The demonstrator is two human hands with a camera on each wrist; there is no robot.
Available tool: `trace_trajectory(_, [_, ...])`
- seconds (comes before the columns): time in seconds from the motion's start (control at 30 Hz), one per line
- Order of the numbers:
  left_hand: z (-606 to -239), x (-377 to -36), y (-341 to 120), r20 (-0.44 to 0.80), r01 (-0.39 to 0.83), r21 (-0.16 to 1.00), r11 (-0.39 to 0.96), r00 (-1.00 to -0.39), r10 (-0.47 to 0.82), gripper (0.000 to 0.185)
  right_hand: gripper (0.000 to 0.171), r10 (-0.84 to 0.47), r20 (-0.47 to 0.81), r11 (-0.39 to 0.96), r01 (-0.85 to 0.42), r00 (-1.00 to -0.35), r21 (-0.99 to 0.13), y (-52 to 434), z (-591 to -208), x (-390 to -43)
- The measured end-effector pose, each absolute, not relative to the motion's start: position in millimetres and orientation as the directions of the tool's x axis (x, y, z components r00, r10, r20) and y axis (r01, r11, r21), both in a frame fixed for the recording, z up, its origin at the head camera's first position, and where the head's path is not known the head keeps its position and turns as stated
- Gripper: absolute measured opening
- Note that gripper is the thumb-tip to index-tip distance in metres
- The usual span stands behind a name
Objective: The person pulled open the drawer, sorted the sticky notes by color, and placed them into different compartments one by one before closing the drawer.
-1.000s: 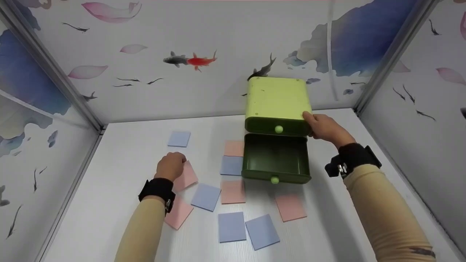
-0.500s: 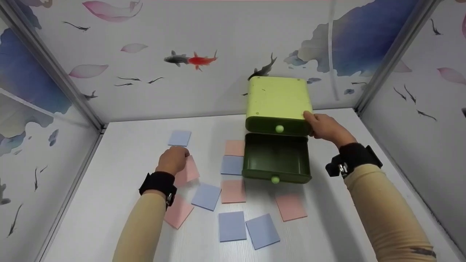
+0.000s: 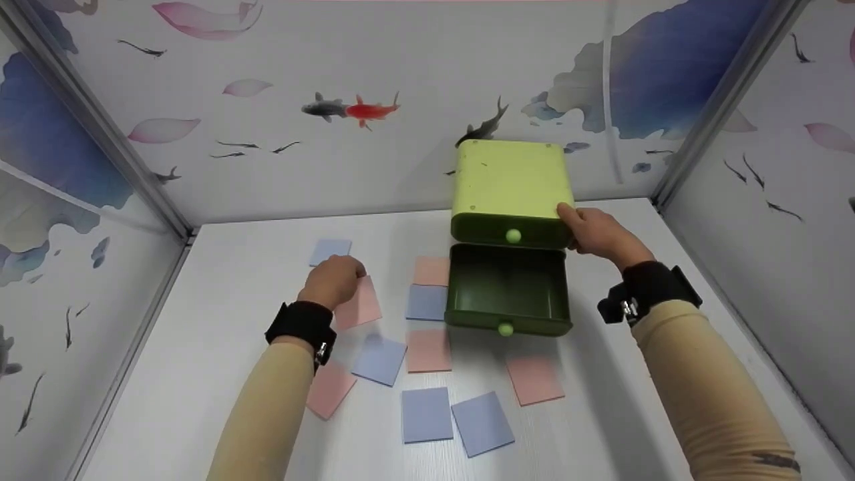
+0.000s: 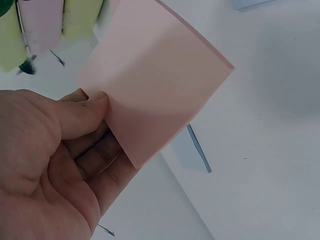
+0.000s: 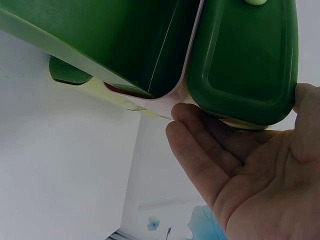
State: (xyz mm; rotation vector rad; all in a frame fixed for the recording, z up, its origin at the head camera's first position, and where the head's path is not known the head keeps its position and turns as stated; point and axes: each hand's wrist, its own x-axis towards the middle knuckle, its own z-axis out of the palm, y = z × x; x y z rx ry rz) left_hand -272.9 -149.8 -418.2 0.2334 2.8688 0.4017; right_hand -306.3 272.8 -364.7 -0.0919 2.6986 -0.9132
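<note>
My left hand (image 3: 332, 281) pinches a thin pink sticky note pad (image 4: 160, 75) between thumb and fingers. The pad hangs tilted above the table, and a blue pad (image 3: 332, 250) lies just beyond the hand. On the right stands a green drawer cabinet (image 3: 513, 177) with a yellow-green top. Its lower drawer (image 3: 505, 327) is pulled out, and no pad shows inside. The upper drawer (image 3: 487, 229) is in. My right hand (image 3: 602, 235) holds the cabinet's right side, thumb on the top edge, fingers (image 5: 195, 160) along the side.
Several pink and blue pads lie flat on the white table (image 3: 220, 321), among them a pink pad (image 3: 535, 381) and a blue pad (image 3: 427, 415) toward the front. Patterned walls (image 3: 374, 40) enclose the back and both sides.
My left hand has moved away from me and a little to the right, carrying the pink sticky note pad. My right hand stays on the drawer cabinet.
</note>
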Motion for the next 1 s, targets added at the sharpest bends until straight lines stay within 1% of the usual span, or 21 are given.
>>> trace_trajectory(0.3, [-404, -276, -131, -0.229, 0.149, 0.298, 0.943, -0.948, 0.222, 0.031, 0.069, -0.153, -0.247, 0.802, 0.025, -0.957, -0.596, 273, -365, -307])
trace_trajectory(0.53, [-395, -275, -114, -0.217, 0.207, 0.297, 0.932, -0.936, 0.277, 0.031, 0.069, -0.156, -0.247, 0.798, 0.025, -0.956, -0.602, 274, -366, -308])
trace_trajectory(0.8, [-381, -279, -92, -0.247, 0.243, 0.290, 0.926, -0.915, 0.318, 0.035, 0.070, -0.149, -0.248, 0.799, 0.031, -0.957, -0.600, 274, -366, -307])
trace_trajectory(1.0, [-369, -280, -70, -0.233, 0.279, 0.313, 0.908, -0.904, 0.358, 0.034, 0.069, -0.168, -0.224, 0.789, 0.005, -0.960, -0.614, 275, -367, -307])
